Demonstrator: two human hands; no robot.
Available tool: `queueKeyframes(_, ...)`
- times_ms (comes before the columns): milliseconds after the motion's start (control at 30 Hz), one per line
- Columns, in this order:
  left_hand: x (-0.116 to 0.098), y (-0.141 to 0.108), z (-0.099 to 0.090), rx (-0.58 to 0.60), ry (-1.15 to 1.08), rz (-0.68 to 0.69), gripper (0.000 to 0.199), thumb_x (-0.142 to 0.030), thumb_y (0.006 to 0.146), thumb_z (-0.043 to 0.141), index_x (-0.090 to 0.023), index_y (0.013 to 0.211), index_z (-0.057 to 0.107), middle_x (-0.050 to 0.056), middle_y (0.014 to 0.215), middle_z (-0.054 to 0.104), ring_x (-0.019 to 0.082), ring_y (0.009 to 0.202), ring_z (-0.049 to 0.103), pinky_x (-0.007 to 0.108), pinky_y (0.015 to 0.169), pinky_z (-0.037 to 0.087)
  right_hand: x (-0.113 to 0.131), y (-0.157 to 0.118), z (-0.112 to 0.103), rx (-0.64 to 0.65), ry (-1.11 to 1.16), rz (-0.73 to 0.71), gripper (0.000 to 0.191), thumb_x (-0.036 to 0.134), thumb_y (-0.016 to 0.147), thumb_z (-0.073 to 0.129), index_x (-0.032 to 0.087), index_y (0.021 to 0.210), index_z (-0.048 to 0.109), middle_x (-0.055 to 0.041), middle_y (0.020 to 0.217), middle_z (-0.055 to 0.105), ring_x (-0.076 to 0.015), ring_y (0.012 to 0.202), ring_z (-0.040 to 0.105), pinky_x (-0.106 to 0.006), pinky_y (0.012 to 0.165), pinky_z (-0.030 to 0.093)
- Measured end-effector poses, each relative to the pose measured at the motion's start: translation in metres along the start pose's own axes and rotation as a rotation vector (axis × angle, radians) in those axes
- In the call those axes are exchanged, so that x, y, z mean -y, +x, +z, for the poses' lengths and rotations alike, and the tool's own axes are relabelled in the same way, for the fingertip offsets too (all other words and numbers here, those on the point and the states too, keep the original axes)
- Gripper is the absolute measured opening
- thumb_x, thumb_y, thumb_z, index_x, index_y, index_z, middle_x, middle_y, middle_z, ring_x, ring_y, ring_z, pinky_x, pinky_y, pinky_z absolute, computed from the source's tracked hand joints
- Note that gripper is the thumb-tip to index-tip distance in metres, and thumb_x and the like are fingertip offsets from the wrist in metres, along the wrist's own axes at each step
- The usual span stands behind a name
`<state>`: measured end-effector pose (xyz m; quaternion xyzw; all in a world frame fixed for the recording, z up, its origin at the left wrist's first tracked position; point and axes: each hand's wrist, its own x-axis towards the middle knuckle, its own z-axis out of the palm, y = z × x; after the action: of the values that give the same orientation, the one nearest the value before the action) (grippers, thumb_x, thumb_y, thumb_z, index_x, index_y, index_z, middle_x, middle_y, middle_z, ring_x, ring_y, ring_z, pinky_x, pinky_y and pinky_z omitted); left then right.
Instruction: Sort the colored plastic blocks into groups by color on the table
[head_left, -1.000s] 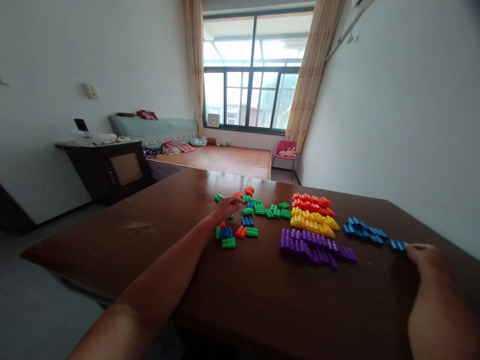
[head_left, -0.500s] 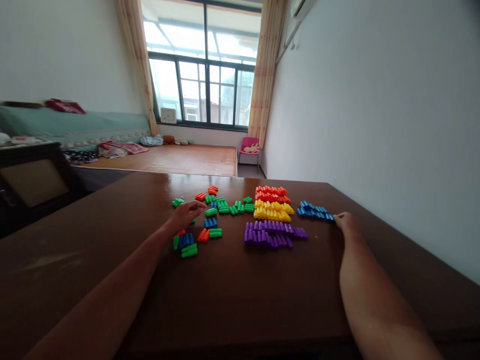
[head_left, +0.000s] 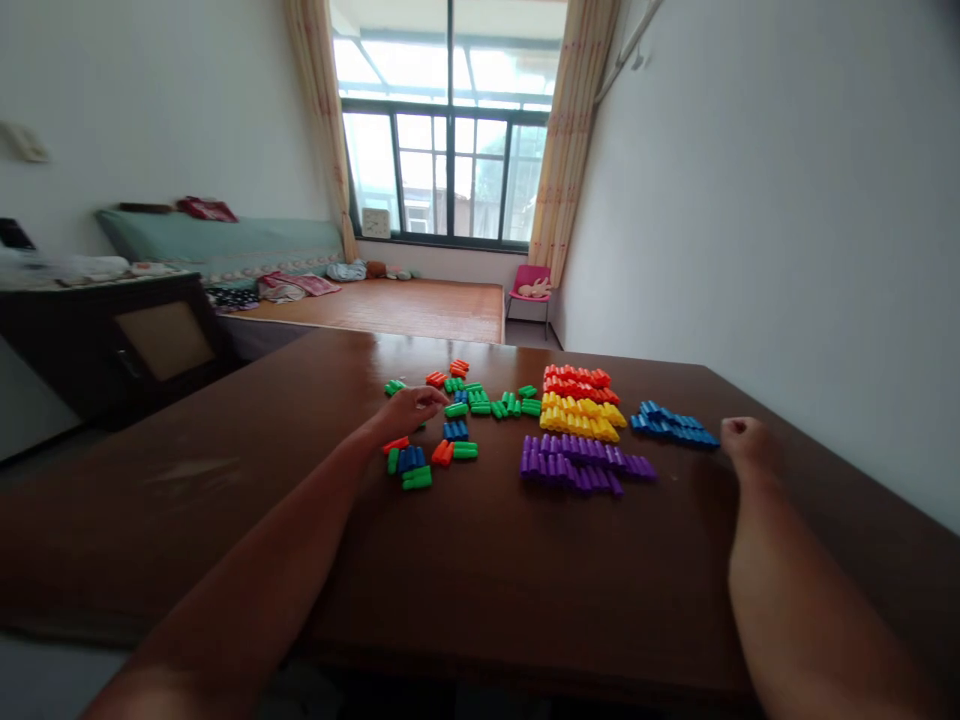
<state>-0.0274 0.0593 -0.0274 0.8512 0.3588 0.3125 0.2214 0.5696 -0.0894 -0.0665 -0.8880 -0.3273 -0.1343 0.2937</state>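
Note:
Small plastic tube-shaped pieces, joined in short groups, lie on the brown table (head_left: 480, 560). My left hand (head_left: 416, 403) hovers at the loose mixed pieces on the left, its fingers loosely bent and apart, near a green piece (head_left: 455, 410). Just below are a blue piece (head_left: 455, 431) and an orange piece (head_left: 443, 453). My right hand (head_left: 748, 442) is closed beside the right end of the blue rows (head_left: 673, 426), a small gap away; whatever may be inside its fingers is hidden.
Between my hands lie orange-red rows (head_left: 577, 383), yellow rows (head_left: 581, 416) and purple rows (head_left: 585, 462). A dark cabinet (head_left: 97, 340) stands at the left. Beyond the table are a bed (head_left: 420, 310) and a pink chair (head_left: 531, 278). A white wall (head_left: 787, 220) rises on the right.
The view has swung left, so everything sits further right. My right hand has come away from the end of the blue rows. My left hand stays over the mixed pieces.

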Motion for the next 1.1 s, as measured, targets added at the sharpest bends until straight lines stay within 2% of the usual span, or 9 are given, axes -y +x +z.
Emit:
queueKeyframes(100,-0.003,-0.003,-0.003,0.135,0.022,0.038,0.028,-0.033,0.081,0.057,-0.016,0.096,0.073,0.005,0.092,0.074,0.018,0.085,0.066,0.026,0.076,0.052,0.002,0.010,0.008,-0.029,-0.032,0.019,0.042,0.034,0.087,0.044,0.012,0.109,0.073,-0.0248,0.094,0.070,-0.0347,0.082,0.065,-0.043,0.064,0.043)
queueKeyframes(200,-0.007,-0.006,0.001,0.211,0.078,0.072,0.027,-0.021,0.080,0.055,-0.015,0.098,0.074,0.006,0.095,0.073,0.017,0.087,0.066,0.025,0.078,0.052,0.011,0.013,0.013,-0.063,-0.012,-0.053,0.041,0.034,0.088,0.045,0.013,0.110,0.072,-0.0225,0.091,0.069,-0.0336,0.081,0.063,-0.043,0.066,0.041)
queueKeyframes(333,-0.012,-0.007,0.014,0.260,0.204,0.185,0.044,-0.005,0.077,0.050,-0.019,0.113,0.071,0.006,0.115,0.070,0.019,0.105,0.062,0.029,0.094,0.048,0.024,0.008,0.013,-0.068,-0.017,-0.164,0.036,0.031,0.088,0.045,0.014,0.106,0.072,-0.0189,0.091,0.069,-0.0303,0.081,0.061,-0.040,0.067,0.040)
queueKeyframes(433,-0.012,-0.008,0.023,0.325,0.281,0.238,0.053,-0.001,0.078,0.049,-0.024,0.122,0.067,0.004,0.130,0.063,0.021,0.121,0.053,0.034,0.105,0.042,0.030,0.003,0.013,-0.084,-0.027,-0.228,0.034,0.030,0.088,0.045,0.015,0.103,0.071,-0.0172,0.092,0.068,-0.0281,0.079,0.059,-0.038,0.065,0.038)
queueKeyframes(533,-0.013,-0.008,0.027,0.352,0.373,0.214,0.052,-0.005,0.080,0.054,-0.028,0.125,0.064,0.005,0.130,0.061,0.023,0.123,0.051,0.036,0.107,0.041,0.035,0.001,0.015,-0.127,-0.010,-0.293,0.033,0.030,0.088,0.045,0.015,0.102,0.071,-0.0151,0.091,0.067,-0.0265,0.077,0.058,-0.036,0.064,0.037)
queueKeyframes(700,-0.020,-0.008,0.029,0.299,0.456,0.130,0.041,-0.023,0.087,0.060,-0.023,0.128,0.061,0.009,0.126,0.059,0.022,0.113,0.058,0.030,0.098,0.046,0.059,-0.005,0.016,-0.235,0.057,-0.433,0.031,0.030,0.088,0.045,0.016,0.101,0.069,-0.0118,0.090,0.065,-0.0237,0.079,0.057,-0.034,0.068,0.038)
queueKeyframes(867,-0.024,-0.005,0.034,0.220,0.566,0.095,0.028,-0.021,0.091,0.050,-0.018,0.114,0.066,0.010,0.106,0.067,0.022,0.097,0.065,0.031,0.087,0.050,0.099,-0.025,0.005,-0.213,0.101,-0.595,0.032,0.031,0.090,0.042,0.017,0.103,0.067,-0.0115,0.096,0.066,-0.0223,0.084,0.058,-0.032,0.073,0.040)
queueKeyframes(1000,-0.025,-0.001,0.037,0.102,0.509,0.121,0.028,-0.014,0.086,0.053,-0.017,0.110,0.067,0.010,0.101,0.068,0.022,0.095,0.065,0.033,0.086,0.052,0.139,-0.050,-0.011,-0.095,0.216,-0.676,0.033,0.031,0.090,0.043,0.016,0.105,0.067,-0.0127,0.101,0.067,-0.0203,0.080,0.059,-0.033,0.079,0.043)
queueKeyframes(1100,-0.037,0.002,0.042,-0.081,0.317,0.271,0.028,-0.015,0.090,0.050,-0.020,0.110,0.069,0.009,0.108,0.067,0.020,0.101,0.063,0.032,0.091,0.051,0.174,-0.081,-0.024,0.181,0.427,-0.667,0.034,0.040,0.088,0.048,0.018,0.105,0.067,-0.0097,0.095,0.069,-0.0188,0.072,0.059,-0.034,0.074,0.048)
